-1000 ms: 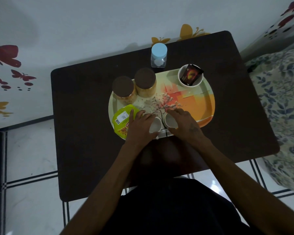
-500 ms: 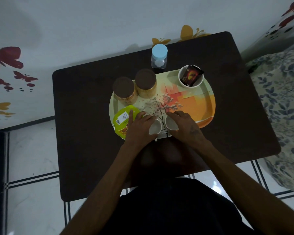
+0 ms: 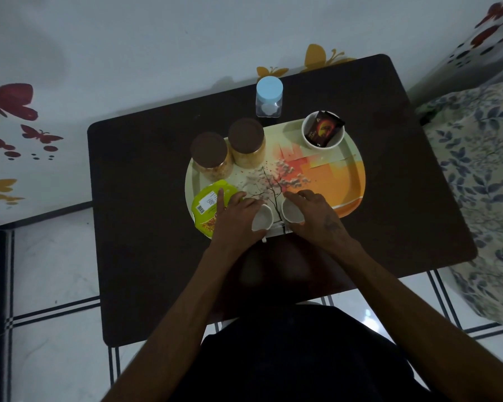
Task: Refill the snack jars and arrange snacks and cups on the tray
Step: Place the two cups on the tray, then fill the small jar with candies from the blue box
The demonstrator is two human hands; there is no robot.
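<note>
An oval tray point(image 3: 336, 177) with a tree picture lies on the dark table point(image 3: 134, 198). Two white cups stand at its near edge. My left hand point(image 3: 235, 219) grips the left cup point(image 3: 262, 218); my right hand point(image 3: 314, 213) grips the right cup point(image 3: 291, 212). Two brown-lidded snack jars point(image 3: 209, 153) point(image 3: 246, 140) stand at the tray's far left. A green snack packet point(image 3: 208, 204) lies at the near left, partly under my left hand. A white bowl point(image 3: 307, 137) with a dark sachet point(image 3: 324, 132) sits at the far right.
A clear jar with a pale blue lid point(image 3: 269, 95) stands on the table behind the tray. A wall with butterfly stickers point(image 3: 9, 100) lies beyond the table. A floral-covered bed point(image 3: 482, 181) borders the right side. Tiled floor shows to the left.
Both hands stay on the two cups at the tray's near edge; the cups have barely shifted. Nothing else moved.
</note>
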